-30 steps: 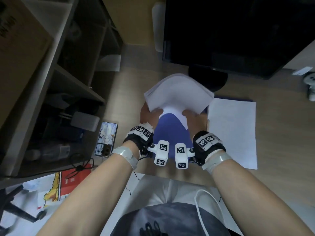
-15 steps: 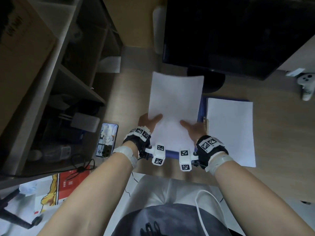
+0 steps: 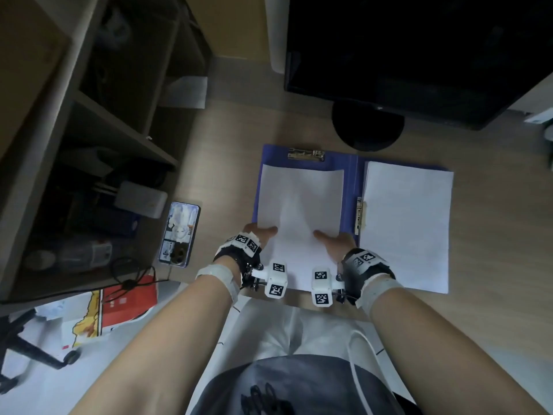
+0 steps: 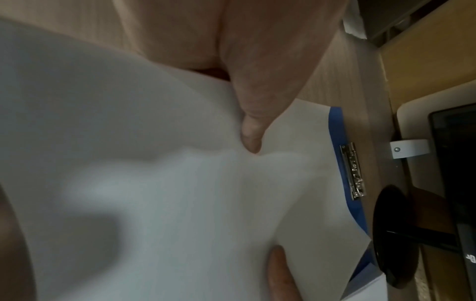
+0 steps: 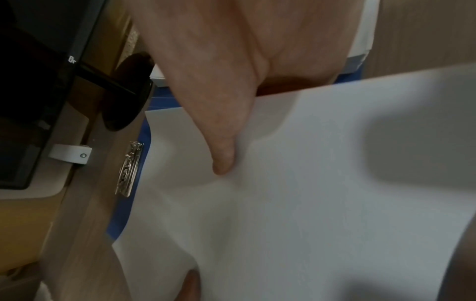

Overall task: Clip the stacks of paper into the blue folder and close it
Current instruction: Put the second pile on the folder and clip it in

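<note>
Paper stack (image 3: 300,205) held low over left panel of open blue folder (image 3: 354,175), far edge just short of top clip (image 3: 305,154) at 12 o'clock. Left hand (image 3: 257,233) pinching stack's edge at 8 o'clock, right hand (image 3: 336,242) at 4 o'clock, thumbs on top. Second paper stack (image 3: 407,223) on right panel, 3 o'clock, beside side clip (image 3: 359,215). Monitor base (image 3: 368,130) beyond, 1 o'clock. Phone (image 3: 179,232) at 9 o'clock.

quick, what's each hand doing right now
Left hand: pinches the near left edge of the paper stack.
Right hand: pinches the same stack's near right edge.
</note>
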